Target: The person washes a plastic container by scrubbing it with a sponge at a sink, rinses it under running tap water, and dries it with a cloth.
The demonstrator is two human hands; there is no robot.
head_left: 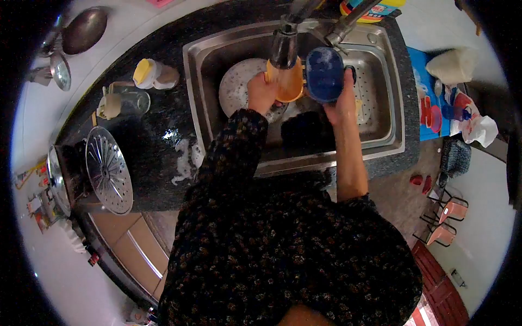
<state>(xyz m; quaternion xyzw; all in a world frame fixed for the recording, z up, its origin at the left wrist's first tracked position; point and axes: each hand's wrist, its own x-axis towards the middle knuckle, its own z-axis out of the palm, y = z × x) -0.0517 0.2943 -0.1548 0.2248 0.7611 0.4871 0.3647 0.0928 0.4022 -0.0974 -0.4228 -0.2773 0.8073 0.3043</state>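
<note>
Over the steel sink [261, 163], my left hand [262, 93] is closed on an orange cup [292, 87] under the faucet [285, 49]. My right hand [341, 103] grips a dark blue container [324, 75] by its right side, just right of the orange cup. Some suds or droplets show in the blue container. Beneath my left hand a round plate [234, 89] covered with foam lies in the sink basin. The fingers behind both items are partly hidden.
A glass jar [135, 101] and a yellow-lidded jar [157, 75] stand on the dark counter [157, 157] at left, near a perforated metal disc [109, 170]. A drain basket [370, 92] sits in the sink's right part. A yellow bottle [370, 10] stands behind.
</note>
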